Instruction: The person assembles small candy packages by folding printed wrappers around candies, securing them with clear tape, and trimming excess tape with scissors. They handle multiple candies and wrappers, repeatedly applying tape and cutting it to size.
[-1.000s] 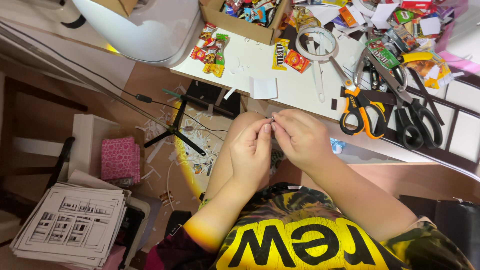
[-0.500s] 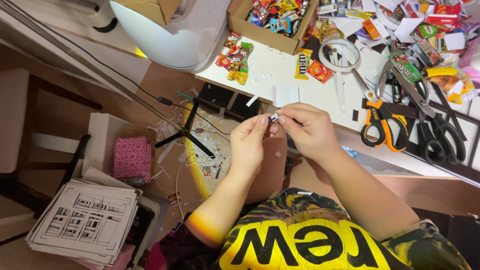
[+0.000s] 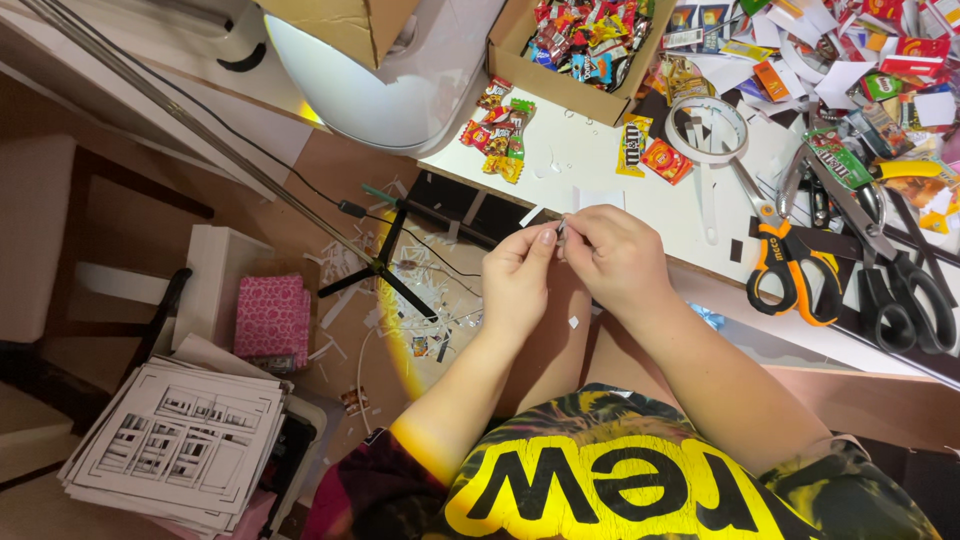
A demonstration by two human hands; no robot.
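My left hand [image 3: 515, 275] and my right hand [image 3: 612, 258] meet just at the near edge of the white table [image 3: 600, 170]. Both pinch one tiny pale piece [image 3: 560, 229] between their fingertips; it is too small to tell what it is. A small white paper square [image 3: 600, 198] lies on the table just beyond my fingers. Orange-handled scissors [image 3: 790, 270] lie to the right of my right hand.
A cardboard box [image 3: 570, 95] of candy wrappers stands at the back, with loose candy packets [image 3: 500, 130] beside it. A magnifying glass [image 3: 708, 135], black scissors [image 3: 915, 290], paper scraps. Below: a small tripod [image 3: 385, 260], a pink box [image 3: 272, 320], a stack of printed sheets [image 3: 180, 440].
Both hands have risen from my lap toward the table edge, still together on the tiny piece. The view has shifted a little to the right.
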